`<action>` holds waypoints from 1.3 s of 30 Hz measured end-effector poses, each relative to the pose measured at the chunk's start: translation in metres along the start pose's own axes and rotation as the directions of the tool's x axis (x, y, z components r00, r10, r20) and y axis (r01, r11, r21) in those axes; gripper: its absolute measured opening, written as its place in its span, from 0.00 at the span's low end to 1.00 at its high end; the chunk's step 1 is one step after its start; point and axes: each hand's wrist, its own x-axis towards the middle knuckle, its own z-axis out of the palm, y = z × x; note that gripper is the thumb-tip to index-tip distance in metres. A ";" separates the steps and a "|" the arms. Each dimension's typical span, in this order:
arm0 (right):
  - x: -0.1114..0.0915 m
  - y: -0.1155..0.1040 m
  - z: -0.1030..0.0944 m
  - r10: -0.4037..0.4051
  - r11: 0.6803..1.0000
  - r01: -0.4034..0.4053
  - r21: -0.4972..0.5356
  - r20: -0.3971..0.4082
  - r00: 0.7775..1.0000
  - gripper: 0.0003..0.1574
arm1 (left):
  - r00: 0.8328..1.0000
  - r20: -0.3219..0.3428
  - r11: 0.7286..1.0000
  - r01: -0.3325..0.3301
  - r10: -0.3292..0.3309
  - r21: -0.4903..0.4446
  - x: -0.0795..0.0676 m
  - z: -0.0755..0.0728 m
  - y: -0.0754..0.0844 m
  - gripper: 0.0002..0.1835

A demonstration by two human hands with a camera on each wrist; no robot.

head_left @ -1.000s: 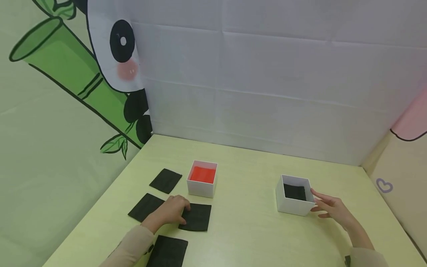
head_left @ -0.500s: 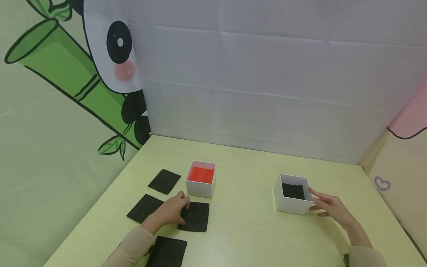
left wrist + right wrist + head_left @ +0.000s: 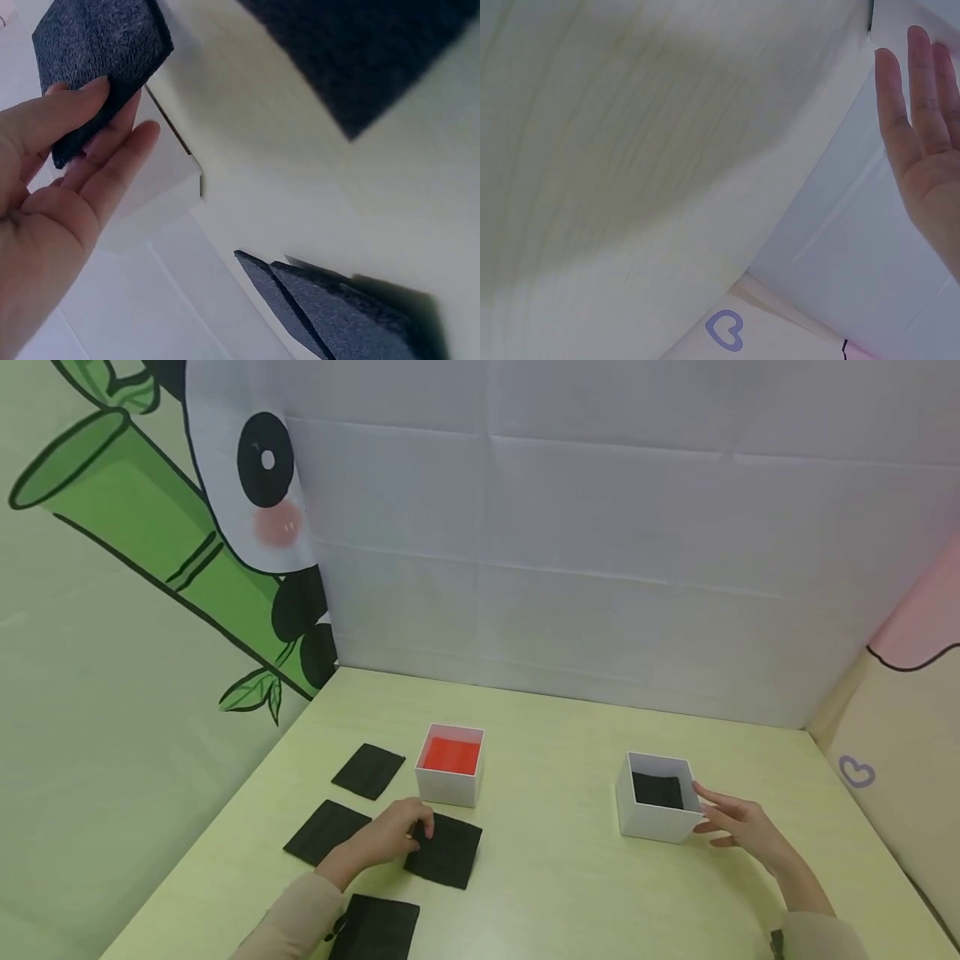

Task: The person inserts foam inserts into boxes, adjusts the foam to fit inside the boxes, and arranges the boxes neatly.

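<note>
In the head view my left hand (image 3: 384, 837) pinches a square black felt pad (image 3: 448, 853) by its left side. The left wrist view shows the thumb on top of this felt pad (image 3: 101, 41) and fingers beneath it. My right hand (image 3: 748, 833) touches the right side of a white open-topped box (image 3: 651, 823), its fingers spread and fairly straight. Inside that box lies a black felt piece (image 3: 657, 791). Only part of the right hand (image 3: 930, 142) shows in the right wrist view, palm visible.
A second white box (image 3: 450, 789) holds a red piece (image 3: 452, 755), just beyond my left hand. More black pads lie on the table: one at the back left (image 3: 368, 771), another by the left wrist (image 3: 324, 832), a third near the front (image 3: 377, 931). Printed cloth walls stand behind and beside the table.
My left hand has taken the black felt pad between thumb and fingers, and the pad has turned and tilted slightly. The right hand stays at its box.
</note>
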 end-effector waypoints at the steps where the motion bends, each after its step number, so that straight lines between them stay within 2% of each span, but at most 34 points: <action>1: 0.000 0.000 0.000 -0.001 1.000 0.001 -0.001 -0.001 1.000 0.27 | 1.000 0.005 0.999 -0.030 0.030 -0.011 0.000 -0.001 -0.001 0.16; 4: 0.001 -0.001 0.000 0.004 1.000 -0.004 -0.013 -0.005 1.000 0.27 | 0.996 0.018 0.995 -0.087 0.088 -0.047 0.001 -0.004 -0.001 0.15; 12: 0.000 -0.001 0.001 0.023 0.999 -0.024 -0.027 -0.010 1.000 0.28 | 0.993 -0.005 0.977 -0.119 0.120 -0.175 0.004 -0.005 0.011 0.14; 18: -0.001 0.001 0.000 0.006 1.000 -0.006 0.010 0.012 1.000 0.27 | 0.985 -0.029 0.960 -0.171 0.169 -0.222 0.010 -0.004 0.020 0.15; 26: -0.001 -0.001 0.001 0.008 1.000 -0.008 -0.029 0.004 1.000 0.29 | 0.985 -0.029 0.941 -0.172 0.171 -0.292 0.019 -0.007 0.036 0.16; 33: -0.001 -0.001 0.002 0.020 0.999 -0.021 -0.031 -0.009 1.000 0.29 | 0.982 -0.054 0.885 -0.185 0.180 -0.426 0.030 -0.001 0.047 0.21; 39: 0.000 -0.002 0.003 0.025 0.999 -0.026 -0.025 -0.015 1.000 0.29 | 0.984 -0.044 0.888 -0.175 0.172 -0.425 0.041 0.007 0.052 0.21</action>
